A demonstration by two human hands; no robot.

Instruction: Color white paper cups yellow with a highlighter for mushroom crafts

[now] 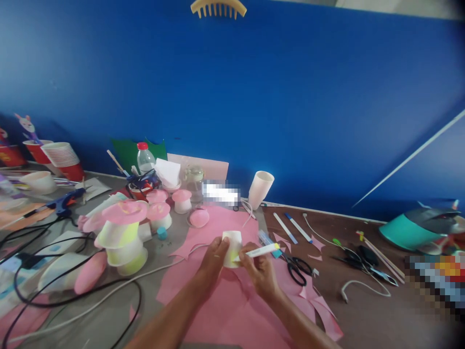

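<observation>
In the head view my left hand (213, 261) is closed around the left side of a small white paper cup (232, 238). My right hand (260, 274) grips a white marker with a yellow end (264, 250), its tip at the lower part of the cup. A yellow patch shows on the cup near that tip. Both hands are above a large pink paper sheet (232, 310). Black-handled scissors (297, 271) lie right of my right hand, and a pink paper disc (199, 218) lies behind the cup.
At left stand several pink-topped white cups (125, 242) among black cables (54, 304). A tall white cup (260, 188) and a glass jar (195, 182) stand near the blue wall (232, 97). Two markers (298, 228), paper scraps and a teal container (410, 230) are at right.
</observation>
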